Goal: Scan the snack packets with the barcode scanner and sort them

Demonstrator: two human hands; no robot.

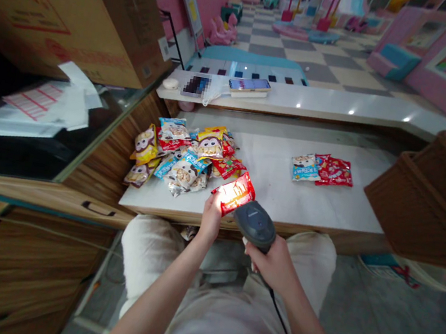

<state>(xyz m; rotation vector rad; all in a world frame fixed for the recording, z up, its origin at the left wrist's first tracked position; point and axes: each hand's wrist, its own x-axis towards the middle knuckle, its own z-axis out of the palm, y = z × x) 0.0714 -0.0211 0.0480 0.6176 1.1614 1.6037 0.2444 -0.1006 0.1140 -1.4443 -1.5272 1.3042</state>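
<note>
My left hand [211, 217] is closed on the lower left edge of a red snack packet [240, 191], held above the counter's front edge. In my right hand [271, 260] is a dark grey barcode scanner [255, 224], its cable hanging down over my lap. The scanner's head points at the packet, and bright light falls on the printed face. Just beyond my left hand lies a pile of snack packets [188, 168] in blue, yellow and red. Farther right on the counter, a blue packet [305, 168] and a red packet [337, 172] lie side by side, touching.
A raised white ledge [327, 104] behind the counter [278, 142] carries a phone [249, 85] and a blurred-out device [196, 86]. Left stands a large cardboard box [62, 3] near loose papers [57, 105]. A brown woven basket [435, 202] juts in at right.
</note>
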